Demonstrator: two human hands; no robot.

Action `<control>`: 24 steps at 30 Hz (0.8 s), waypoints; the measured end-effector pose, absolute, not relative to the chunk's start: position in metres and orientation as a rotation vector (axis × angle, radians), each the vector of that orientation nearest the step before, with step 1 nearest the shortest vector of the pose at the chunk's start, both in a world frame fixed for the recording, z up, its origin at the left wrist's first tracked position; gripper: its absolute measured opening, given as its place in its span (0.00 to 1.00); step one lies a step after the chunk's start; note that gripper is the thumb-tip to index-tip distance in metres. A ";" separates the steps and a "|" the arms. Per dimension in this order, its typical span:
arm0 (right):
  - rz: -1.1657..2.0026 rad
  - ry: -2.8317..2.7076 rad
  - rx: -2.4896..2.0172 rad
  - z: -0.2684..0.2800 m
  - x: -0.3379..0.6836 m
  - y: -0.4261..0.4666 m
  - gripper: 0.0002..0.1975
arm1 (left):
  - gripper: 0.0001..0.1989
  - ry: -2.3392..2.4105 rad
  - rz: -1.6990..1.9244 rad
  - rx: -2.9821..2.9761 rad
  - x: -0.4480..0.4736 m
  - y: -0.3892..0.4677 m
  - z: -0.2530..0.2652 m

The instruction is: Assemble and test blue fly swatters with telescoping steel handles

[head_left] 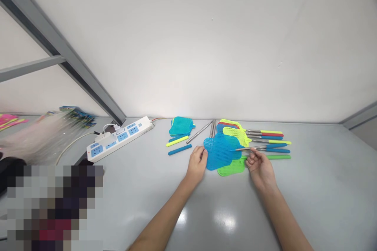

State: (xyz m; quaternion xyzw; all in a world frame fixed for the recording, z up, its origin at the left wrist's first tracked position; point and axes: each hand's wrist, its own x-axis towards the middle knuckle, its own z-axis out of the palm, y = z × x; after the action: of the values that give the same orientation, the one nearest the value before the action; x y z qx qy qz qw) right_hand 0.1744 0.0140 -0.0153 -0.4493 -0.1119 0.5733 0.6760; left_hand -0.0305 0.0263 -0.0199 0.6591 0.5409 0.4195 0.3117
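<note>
A blue fly swatter [219,156] is held in both hands above other swatters. My left hand [198,160] pinches the left edge of its perforated head. Fingers of my right hand [259,166] close around its thin metal rod, near the blue handle. Under and behind it lie a green swatter [231,168], a yellow swatter [235,135] and several more, their handles pointing right. To the left are a small stack of loose swatter heads [181,126], a yellow handle tube [177,141], a blue handle tube [179,150] and a loose metal rod [199,132].
A white power strip [120,138] with plugs and cables lies at the left. Beyond it are clear plastic packages [59,125] and pink items [10,120]. A white wall [220,47] rises behind the grey table [324,188]; a pixelated area covers the lower left.
</note>
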 end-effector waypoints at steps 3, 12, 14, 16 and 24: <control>1.299 -0.235 -0.995 -0.016 0.175 0.014 0.06 | 0.12 1.428 1.120 1.736 -0.030 0.026 -0.020; 1.285 -0.255 -1.016 -0.014 0.173 0.013 0.06 | 0.12 1.458 1.190 1.695 -0.031 0.024 -0.021; 1.284 -0.249 -1.020 -0.014 0.173 0.013 0.06 | 0.13 1.498 1.230 1.657 -0.033 0.024 -0.020; 1.283 -0.239 -1.020 -0.014 0.172 0.013 0.05 | 0.14 1.552 1.285 1.638 -0.036 0.026 -0.018; 1.257 -0.288 -1.018 -0.013 0.166 0.012 0.05 | 0.10 1.896 1.171 1.947 -0.061 0.037 -0.012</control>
State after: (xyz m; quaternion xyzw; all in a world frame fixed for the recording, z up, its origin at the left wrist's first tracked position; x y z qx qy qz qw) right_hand 0.1660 0.0119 -0.0127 -0.4537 -0.1285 0.5602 0.6811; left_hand -0.0609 0.0373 -0.0123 0.6554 0.6380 0.3939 0.0911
